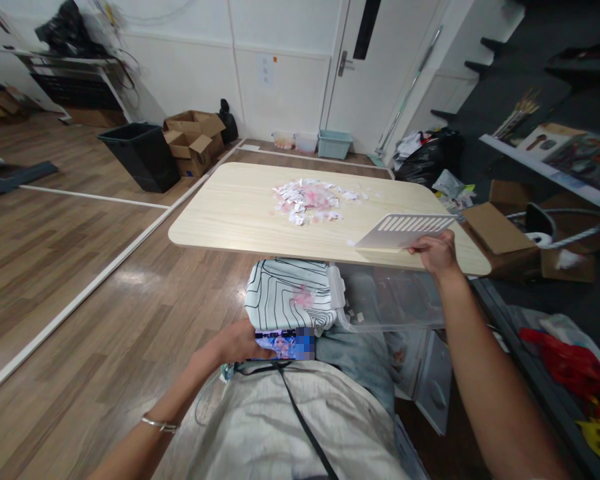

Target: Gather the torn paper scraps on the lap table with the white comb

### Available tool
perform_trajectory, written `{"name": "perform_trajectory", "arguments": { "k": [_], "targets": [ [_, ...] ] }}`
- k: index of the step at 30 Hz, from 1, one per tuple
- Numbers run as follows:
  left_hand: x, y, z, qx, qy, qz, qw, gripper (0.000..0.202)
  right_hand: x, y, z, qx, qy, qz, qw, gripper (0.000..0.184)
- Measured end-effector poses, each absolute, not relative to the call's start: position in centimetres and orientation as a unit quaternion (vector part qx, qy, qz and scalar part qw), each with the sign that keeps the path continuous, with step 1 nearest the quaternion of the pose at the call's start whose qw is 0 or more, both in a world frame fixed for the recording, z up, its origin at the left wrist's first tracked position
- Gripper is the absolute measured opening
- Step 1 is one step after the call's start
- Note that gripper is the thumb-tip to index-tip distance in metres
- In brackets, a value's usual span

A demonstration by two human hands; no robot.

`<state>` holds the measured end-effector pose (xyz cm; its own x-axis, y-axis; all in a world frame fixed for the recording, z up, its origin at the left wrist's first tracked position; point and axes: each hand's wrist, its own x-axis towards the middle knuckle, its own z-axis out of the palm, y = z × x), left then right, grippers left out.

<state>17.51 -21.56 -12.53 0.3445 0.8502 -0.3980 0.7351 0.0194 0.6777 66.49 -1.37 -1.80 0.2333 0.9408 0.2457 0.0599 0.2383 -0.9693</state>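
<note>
My right hand [436, 253] is closed around the edge of a thin white slotted plastic panel [395, 233], held tilted with its lower edge at the tabletop. To its left on the light wooden table [220, 213] lies a loose heap of torn white paper scraps [305, 197] with pink among them. Near my lap, my left hand [243, 340] grips the left end of a phone [285, 345] with a lit, colourful screen. Part of that hand's fingers is hidden. A white cloth with black lines [285, 290] and a pink patch lies just beyond the phone.
Below the table's near edge sits a clear plastic bin [390, 300] with a few small scraps. Cardboard boxes [505, 227] and shelves crowd the right side. A black trash bin [143, 157] and open cartons [195, 137] stand at the far left.
</note>
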Motion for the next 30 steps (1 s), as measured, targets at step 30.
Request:
{"name": "perform_trajectory", "arguments": {
  "k": [30],
  "targets": [
    [20.5,-24.2,-12.2,0.657,0.687,-0.088,0.297,0.094,65.6,-2.2,-0.9,-0.493,-0.507,0.364,0.606,0.046]
  ]
}}
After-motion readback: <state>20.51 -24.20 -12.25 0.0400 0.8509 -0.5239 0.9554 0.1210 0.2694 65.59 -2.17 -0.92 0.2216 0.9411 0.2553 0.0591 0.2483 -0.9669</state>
